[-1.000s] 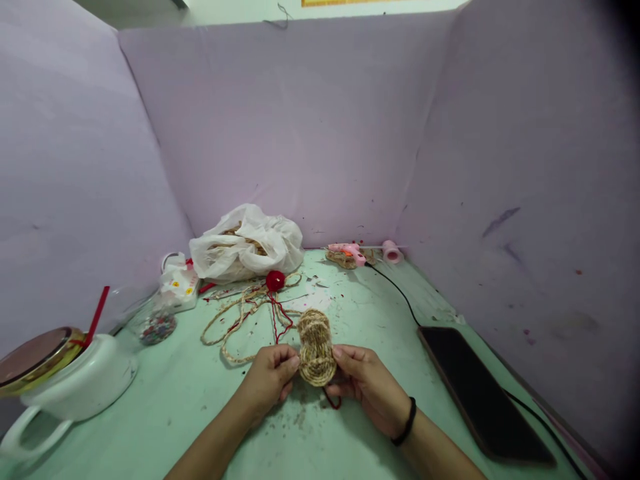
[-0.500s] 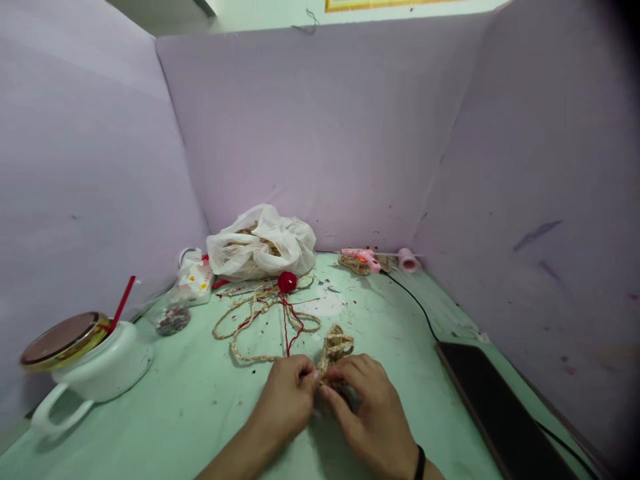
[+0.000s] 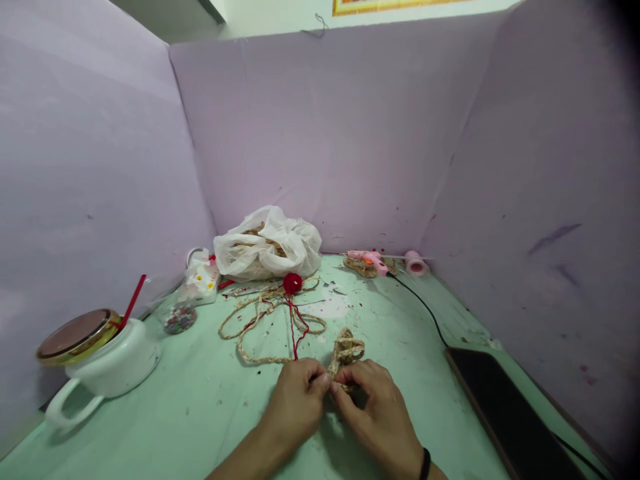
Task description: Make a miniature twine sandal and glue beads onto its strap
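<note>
Between my hands a looped piece of braided straw cord (image 3: 345,348) stands up off the table. My left hand (image 3: 300,393) is closed, thumb against the curled fingers, pinching the cord near its base. From under that hand the cord trails left into loose loops on the table. My right hand (image 3: 375,407) holds the looped part between thumb and fingers, its fingertips almost meeting the left thumb. A red yarn ball (image 3: 293,283) lies behind, and its red strands (image 3: 295,327) run down to my left hand. The exact pinch points are partly hidden by my fingers.
A white mug (image 3: 110,363) with a gold-rimmed lid stands left, near a clear bag of beads (image 3: 180,319). Behind is a white plastic bag (image 3: 267,243). A pink glue gun (image 3: 369,260) and pink spool (image 3: 416,263) lie at the back; a dark phone (image 3: 510,413) is right.
The whole view has shifted slightly, so everything appears a little further right. Both hands keep their grip on the cord, with only small finger movement.
</note>
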